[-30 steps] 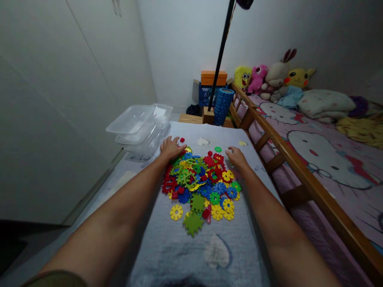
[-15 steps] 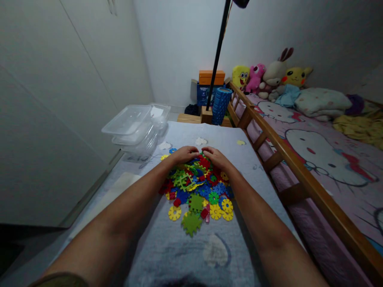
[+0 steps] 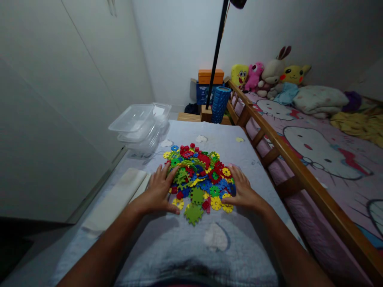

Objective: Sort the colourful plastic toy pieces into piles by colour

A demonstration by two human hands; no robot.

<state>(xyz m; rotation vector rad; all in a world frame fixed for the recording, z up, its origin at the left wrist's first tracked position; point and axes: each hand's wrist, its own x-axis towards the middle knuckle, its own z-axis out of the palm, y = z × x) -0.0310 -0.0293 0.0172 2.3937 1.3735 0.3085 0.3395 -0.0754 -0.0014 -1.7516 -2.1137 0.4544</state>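
Note:
A heap of flat plastic building pieces (image 3: 197, 169) in green, red, blue and yellow lies on the cloth-covered table. My left hand (image 3: 160, 189) rests along the heap's left side, fingers spread, thumb by a yellow notched disc (image 3: 178, 203). On the right side, my right hand (image 3: 243, 191) is open too, its thumb over the yellow discs (image 3: 216, 203) near the front. A large green toothed piece (image 3: 193, 213) lies at the near edge, below a green square piece (image 3: 197, 195). Neither hand holds a piece clear of the heap.
Stacked clear plastic containers (image 3: 134, 119) stand at the table's far left. A folded cream cloth (image 3: 116, 199) lies left of my left hand. Along the right runs a bed's wooden rail (image 3: 269, 143). Behind the table are a black pole (image 3: 216, 56) and a blue foam roller (image 3: 220, 104).
Both hands have come back from the far edge of the heap and moved apart to its two sides. The far part of the heap and the cream cloth are now more visible.

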